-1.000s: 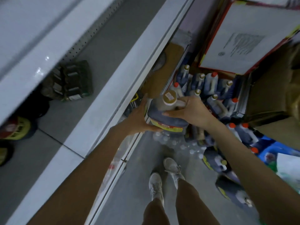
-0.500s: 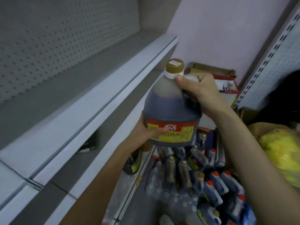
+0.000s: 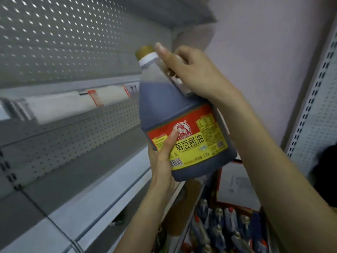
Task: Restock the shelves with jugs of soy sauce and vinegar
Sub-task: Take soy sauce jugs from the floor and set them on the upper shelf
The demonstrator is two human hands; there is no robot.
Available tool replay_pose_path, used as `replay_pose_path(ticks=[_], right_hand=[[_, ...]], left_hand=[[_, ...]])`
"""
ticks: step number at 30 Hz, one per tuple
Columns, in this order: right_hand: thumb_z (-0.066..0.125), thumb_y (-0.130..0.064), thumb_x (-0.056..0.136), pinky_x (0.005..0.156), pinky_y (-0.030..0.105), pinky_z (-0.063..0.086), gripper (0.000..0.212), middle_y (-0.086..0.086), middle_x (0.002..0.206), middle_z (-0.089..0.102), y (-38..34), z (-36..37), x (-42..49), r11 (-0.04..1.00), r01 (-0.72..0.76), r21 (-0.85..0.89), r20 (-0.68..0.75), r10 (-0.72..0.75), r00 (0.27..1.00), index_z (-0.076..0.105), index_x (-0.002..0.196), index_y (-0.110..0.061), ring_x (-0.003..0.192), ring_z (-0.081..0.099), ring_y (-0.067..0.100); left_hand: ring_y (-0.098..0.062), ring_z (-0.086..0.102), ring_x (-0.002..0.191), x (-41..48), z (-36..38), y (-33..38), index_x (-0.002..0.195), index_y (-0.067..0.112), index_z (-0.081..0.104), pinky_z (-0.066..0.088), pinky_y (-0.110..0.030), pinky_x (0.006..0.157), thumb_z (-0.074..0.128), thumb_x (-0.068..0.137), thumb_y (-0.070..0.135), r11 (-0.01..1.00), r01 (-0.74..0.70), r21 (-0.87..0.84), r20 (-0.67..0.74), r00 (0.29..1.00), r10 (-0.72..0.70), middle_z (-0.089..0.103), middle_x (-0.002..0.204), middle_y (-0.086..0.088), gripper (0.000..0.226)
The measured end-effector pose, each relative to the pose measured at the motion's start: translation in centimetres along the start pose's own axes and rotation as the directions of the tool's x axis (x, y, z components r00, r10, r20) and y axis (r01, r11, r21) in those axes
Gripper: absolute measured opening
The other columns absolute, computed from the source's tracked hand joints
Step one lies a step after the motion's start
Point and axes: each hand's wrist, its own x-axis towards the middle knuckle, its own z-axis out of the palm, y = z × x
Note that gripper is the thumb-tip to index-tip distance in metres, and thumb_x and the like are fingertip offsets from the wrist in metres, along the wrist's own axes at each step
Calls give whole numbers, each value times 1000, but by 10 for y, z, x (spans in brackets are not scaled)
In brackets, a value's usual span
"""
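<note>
Dark soy-sauce plastic jug (image 3: pixel 164 106) has risen higher beside the grey metal shelf (image 3: pixel 91 179); my right grip (image 3: pixel 197 73) clamps its handle, left grip (image 3: pixel 162 161) clasps its base.

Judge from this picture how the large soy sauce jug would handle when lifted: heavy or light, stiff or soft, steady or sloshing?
Probably heavy: the soy sauce jug is nearly full of dark liquid, and the right hand grips its handle while the left hand grips its lower side. Likely stiff: no dents show. Tilted, it may slosh.
</note>
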Motion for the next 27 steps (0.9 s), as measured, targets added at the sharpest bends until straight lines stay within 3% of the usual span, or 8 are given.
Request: replay_pose_path(ticks=[3, 6, 8, 11, 13, 18, 23, 27], right_hand=[[52, -64, 86, 91, 30, 44, 49, -1, 116, 54, -13, -5, -3, 997, 75, -28, -95, -77, 992, 50, 111, -22, 107, 53, 13], [51, -73, 72, 101, 34, 44, 81, -5, 137, 42, -13, -12, -25, 976, -69, 206, -46, 80, 996, 30, 137, -30, 118, 50, 9], [46, -74, 63, 94, 30, 48, 93, -11, 131, 50, -15, -11, -37, 944, -184, 274, 96, 164, 982, 26, 142, -29, 102, 60, 3], [52, -72, 61, 87, 29, 54, 83, -10, 107, 70, -18, -1, -40, 890, -177, 420, 127, 136, 983, 48, 128, -24, 87, 69, 3], [56, -68, 64, 81, 29, 56, 73, -6, 98, 73, -23, 9, -41, 834, -165, 527, 117, 122, 986, 54, 120, -21, 85, 71, 6], [53, -63, 69, 74, 26, 57, 61, -4, 92, 75, -33, 28, -58, 705, -156, 692, 120, 101, 988, 60, 111, -18, 82, 72, 11], [50, -60, 69, 62, 16, 54, 57, -5, 88, 75, -46, 30, -73, 575, -150, 805, 145, 54, 988, 61, 106, -19, 78, 72, 9], [50, -62, 67, 64, 17, 55, 60, -4, 91, 74, -55, 19, -86, 510, -172, 843, 194, 9, 981, 61, 107, -20, 81, 72, 9]], left_hand=[[-28, 73, 82, 1, 14, 34, 108, 13, 66, 58, -36, 66, 92, 22, 53, 996, -64, -55, 3, 998, 64, 74, 95, -12, 98], [-32, 70, 93, 3, 20, 71, 117, 11, 64, 57, -43, 79, 92, 30, 53, 989, -144, -27, -1, 990, 144, 72, 106, -14, 101], [-31, 70, 96, 2, 19, 95, 122, 11, 61, 56, -45, 84, 90, 42, 49, 972, -230, 44, -4, 973, 230, 71, 108, -13, 93], [-24, 72, 86, -4, 17, 124, 124, 10, 57, 59, -36, 70, 84, 63, 30, 927, -334, 168, 7, 941, 338, 74, 98, -7, 69], [-19, 73, 79, -14, 16, 138, 121, 11, 58, 57, -26, 60, 81, 61, 32, 897, -361, 255, 31, 930, 365, 75, 91, -3, 67], [-20, 73, 85, -43, 11, 162, 122, 16, 56, 58, -30, 67, 80, 50, 50, 768, -392, 506, 34, 899, 436, 74, 99, -1, 83], [-18, 73, 85, -80, 26, 179, 116, 22, 59, 58, -32, 70, 82, 58, 47, 635, -421, 648, 54, 857, 513, 75, 96, 2, 67], [-12, 72, 83, -111, 47, 179, 108, 29, 60, 57, -25, 67, 76, 60, 51, 572, -434, 696, -6, 793, 609, 75, 92, 7, 55]])
